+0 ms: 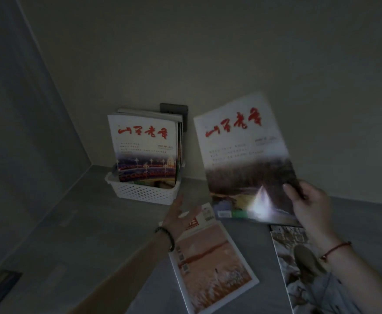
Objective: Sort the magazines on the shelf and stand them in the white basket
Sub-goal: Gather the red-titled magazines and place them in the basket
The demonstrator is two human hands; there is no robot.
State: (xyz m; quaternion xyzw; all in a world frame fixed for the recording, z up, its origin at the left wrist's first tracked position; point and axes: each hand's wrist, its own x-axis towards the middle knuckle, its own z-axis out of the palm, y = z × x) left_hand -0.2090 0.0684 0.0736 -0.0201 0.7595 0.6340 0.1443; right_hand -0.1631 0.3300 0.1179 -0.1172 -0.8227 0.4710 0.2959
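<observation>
Right hand (308, 200) grips the lower right corner of 1 magazine (244, 159), thumb curled over the cover and the fingers hidden behind it. This held magazine is raised off the shelf (94, 211) and stands nearly upright, tilted a little to the left, with red brush lettering across its white upper half and a dark landscape below; a bright glare sits near its lower edge. It hangs to the right of the white basket (144, 193), apart from it.

Left hand (181, 217) is empty, its fingers straight and spread, reaching toward the basket's front right corner. Whether a fingertip touches the basket cannot be told in the dim light. A dark bead bracelet (166, 236) circles the left wrist and a red string (335, 248) the right.

Several magazines stand on end in the basket, which sits against the back wall (208, 53). The front standing magazine (144, 146) bears the same red lettering above a night street scene. A dark wall socket (174, 109) shows just behind their tops.

2 more magazines lie flat on the shelf: an orange-toned magazine (212, 268) partly under the left hand, and a grey-toned magazine (285, 243) beneath the right forearm.
</observation>
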